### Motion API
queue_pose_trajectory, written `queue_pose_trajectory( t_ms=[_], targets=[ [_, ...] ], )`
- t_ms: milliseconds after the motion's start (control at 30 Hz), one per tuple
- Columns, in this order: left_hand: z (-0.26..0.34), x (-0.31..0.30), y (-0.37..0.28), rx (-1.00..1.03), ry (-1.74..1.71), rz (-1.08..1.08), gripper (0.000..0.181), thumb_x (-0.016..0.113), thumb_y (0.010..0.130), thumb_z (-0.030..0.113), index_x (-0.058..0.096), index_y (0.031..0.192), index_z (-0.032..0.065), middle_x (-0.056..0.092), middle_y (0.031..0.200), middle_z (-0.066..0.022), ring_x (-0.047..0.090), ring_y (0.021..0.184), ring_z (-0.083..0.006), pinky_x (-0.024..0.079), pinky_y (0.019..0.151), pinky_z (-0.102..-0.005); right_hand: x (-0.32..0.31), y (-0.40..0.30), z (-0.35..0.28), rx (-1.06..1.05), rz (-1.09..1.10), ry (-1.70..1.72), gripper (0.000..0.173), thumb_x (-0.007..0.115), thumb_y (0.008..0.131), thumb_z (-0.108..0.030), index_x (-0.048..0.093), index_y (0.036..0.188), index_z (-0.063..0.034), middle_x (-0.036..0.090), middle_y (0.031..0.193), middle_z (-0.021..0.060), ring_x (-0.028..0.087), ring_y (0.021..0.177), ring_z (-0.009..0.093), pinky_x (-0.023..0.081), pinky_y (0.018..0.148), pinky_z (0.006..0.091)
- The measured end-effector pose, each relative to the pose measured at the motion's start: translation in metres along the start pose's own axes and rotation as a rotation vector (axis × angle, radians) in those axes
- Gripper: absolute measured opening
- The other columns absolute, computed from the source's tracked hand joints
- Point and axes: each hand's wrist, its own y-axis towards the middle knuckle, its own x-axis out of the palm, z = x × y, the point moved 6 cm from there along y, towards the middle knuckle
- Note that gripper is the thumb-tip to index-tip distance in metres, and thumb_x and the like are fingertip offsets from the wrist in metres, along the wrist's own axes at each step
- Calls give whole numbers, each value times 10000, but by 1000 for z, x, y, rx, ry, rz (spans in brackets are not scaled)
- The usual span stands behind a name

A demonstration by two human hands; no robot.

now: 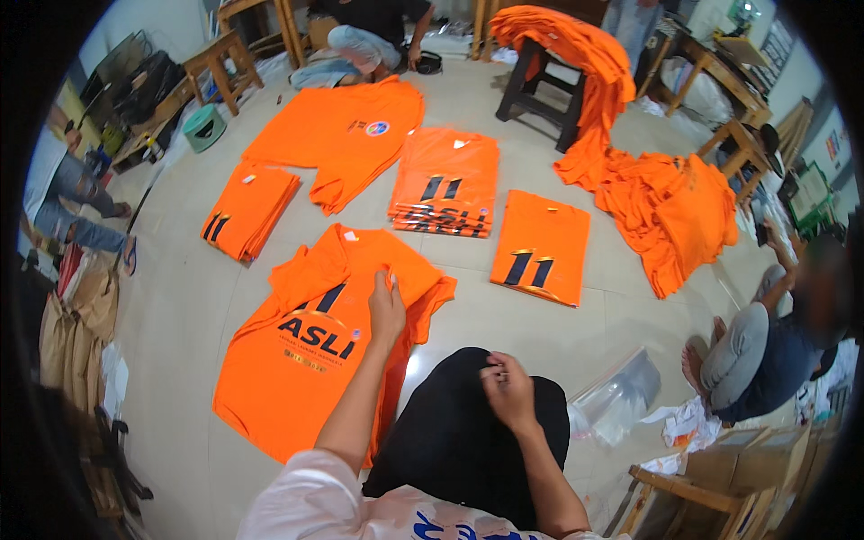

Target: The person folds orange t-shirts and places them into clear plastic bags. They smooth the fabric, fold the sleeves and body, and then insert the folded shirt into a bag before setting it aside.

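Observation:
An orange T-shirt (270, 398) printed with dark lettering lies spread on the floor before me, its sleeve on the left folded inward. My left hand (388, 314) pinches its cloth below the collar, on the right half of the chest. Above my black-clad knee, my right hand (509, 395) has its fingers curled in, and nothing shows in them. Beyond the shirt are a folded stack of orange shirts (253, 209) at left, a stack of bagged orange shirts (445, 175) in the middle and a folded orange shirt (540, 246) at right.
Clear plastic bags (621, 391) lie right of my knees. Loose orange shirts (675, 209) heap on the floor, and more hang over a black plastic stool (540, 94). Farther back another orange shirt (337, 128) lies flat. A person (756, 358) sits at right; others are around the room.

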Motion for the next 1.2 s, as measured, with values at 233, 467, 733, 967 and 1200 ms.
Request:
queue_pose_trajectory(
  t_ms=[233,467,733,967,1200],
  targets=[
    [182,-124,-133,437,19,117,352,520,1136,256,518,1387,10,643,945,-111,668,863,-258,518,737,-419,154,-33,-152,-143,-553,384,681,776,968,-214,434,1520,-7,566,1427,158,531,1361,261,444,1136,397],
    [246,-329,-125,548,-321,207,821,540,1050,555,309,1638,31,519,1546,-212,458,1493,-295,418,1210,-487,132,-78,-312,182,-829,908,487,592,1121,-415,610,1453,-60,678,1352,2,603,1238,106,468,1075,274],
    [141,-304,-130,141,-585,-495,847,566,1031,580,340,1644,40,439,1629,-215,404,1541,-316,355,1251,-521,54,-97,-421,-46,-1297,942,468,639,1097,-409,651,1421,-71,709,1330,-14,651,1182,78,534,993,258],
    [179,-312,-130,301,-1474,-687,858,590,1020,593,381,1644,42,350,1712,-214,350,1585,-334,283,1297,-552,5,-48,-388,46,-930,910,361,642,1092,-363,662,1342,-104,736,1237,27,717,1079,120,591,902,309],
    [185,-251,-132,313,-626,-468,550,492,1145,463,635,1371,-18,707,1283,-179,660,1243,-238,519,1067,-428,-7,-23,-335,234,-766,1187,381,656,1092,-305,653,1332,-10,747,1237,75,757,1023,145,629,883,309]
  ],
)
